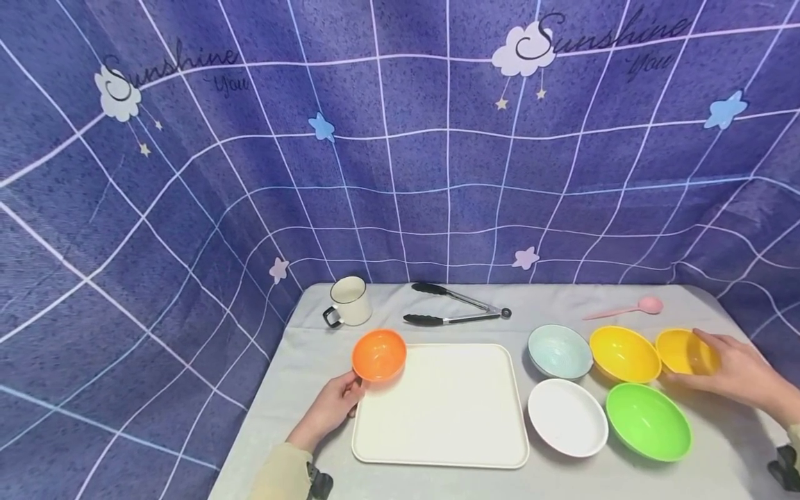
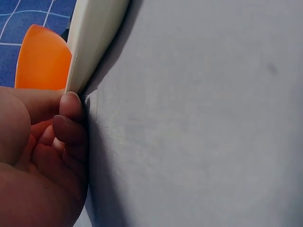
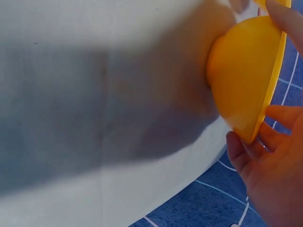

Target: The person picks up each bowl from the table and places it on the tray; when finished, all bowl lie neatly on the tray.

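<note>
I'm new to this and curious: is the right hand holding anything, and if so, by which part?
Yes: the right hand holds the rightmost yellow bowl by its rim, thumb on one side and fingers on another.

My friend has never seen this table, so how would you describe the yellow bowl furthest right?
Start at the large cream tray and look right. In the far row, past the pale blue bowl and the first yellow bowl, comes the rightmost yellow bowl. Unlike its neighbours, it is held by the person's right hand.
</note>
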`<state>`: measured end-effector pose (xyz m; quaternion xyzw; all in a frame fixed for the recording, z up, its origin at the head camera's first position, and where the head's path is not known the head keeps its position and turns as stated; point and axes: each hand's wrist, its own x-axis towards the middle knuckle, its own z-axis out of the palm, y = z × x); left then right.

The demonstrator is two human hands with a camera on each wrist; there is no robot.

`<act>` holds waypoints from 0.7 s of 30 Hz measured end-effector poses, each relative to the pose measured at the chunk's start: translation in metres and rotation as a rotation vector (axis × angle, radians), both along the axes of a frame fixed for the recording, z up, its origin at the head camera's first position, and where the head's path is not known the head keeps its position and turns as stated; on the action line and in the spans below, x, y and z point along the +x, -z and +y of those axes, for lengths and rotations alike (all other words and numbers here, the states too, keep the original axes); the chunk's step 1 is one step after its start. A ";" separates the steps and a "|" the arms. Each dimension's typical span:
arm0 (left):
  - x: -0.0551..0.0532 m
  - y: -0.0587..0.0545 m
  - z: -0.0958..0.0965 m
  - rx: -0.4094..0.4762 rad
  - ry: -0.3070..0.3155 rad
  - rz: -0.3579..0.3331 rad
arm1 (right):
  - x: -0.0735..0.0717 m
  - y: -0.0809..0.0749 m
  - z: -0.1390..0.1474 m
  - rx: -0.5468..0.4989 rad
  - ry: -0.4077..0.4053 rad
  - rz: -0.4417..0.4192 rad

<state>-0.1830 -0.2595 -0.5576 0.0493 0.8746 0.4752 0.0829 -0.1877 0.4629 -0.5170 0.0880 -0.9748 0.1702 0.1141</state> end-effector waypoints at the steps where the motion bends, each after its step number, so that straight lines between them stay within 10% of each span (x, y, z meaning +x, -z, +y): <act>1: 0.000 0.000 0.000 0.000 0.003 0.002 | 0.000 0.000 0.001 -0.006 0.003 -0.011; 21: 0.002 -0.001 0.000 0.011 0.006 -0.001 | 0.005 0.003 0.006 -0.091 0.072 -0.027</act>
